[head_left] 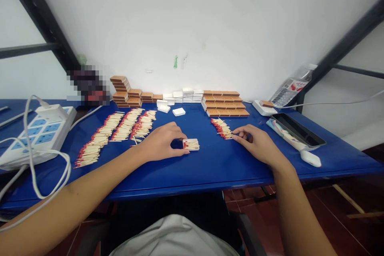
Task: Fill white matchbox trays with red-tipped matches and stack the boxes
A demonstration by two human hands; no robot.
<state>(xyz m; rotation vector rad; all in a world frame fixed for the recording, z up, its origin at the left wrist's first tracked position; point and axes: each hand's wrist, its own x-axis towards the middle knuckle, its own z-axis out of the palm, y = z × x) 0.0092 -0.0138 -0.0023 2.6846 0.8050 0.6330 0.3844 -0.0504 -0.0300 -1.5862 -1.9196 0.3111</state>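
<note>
My left hand [165, 142] grips the left end of a small white matchbox tray [195, 149] between thumb and fingers. Some red-tipped matches [191, 144] lie inside this tray. To the right, my right hand [252, 140] pinches the pale ends of matches at the near edge of a small match pile [221, 128], with thumb and forefinger close together. How many matches are between those fingers cannot be made out. Left of my left hand, three long rows of matches [100, 138] are spread on the blue table [192, 176], red heads mostly to the left.
Along the wall stand stacked brown matchboxes [225, 104] and white trays [187, 96]. A power strip [39, 128] with white cables [64, 172] is at the left. On the right are a plastic bottle [292, 88], a black open case [300, 130] and a white earbud case [311, 158].
</note>
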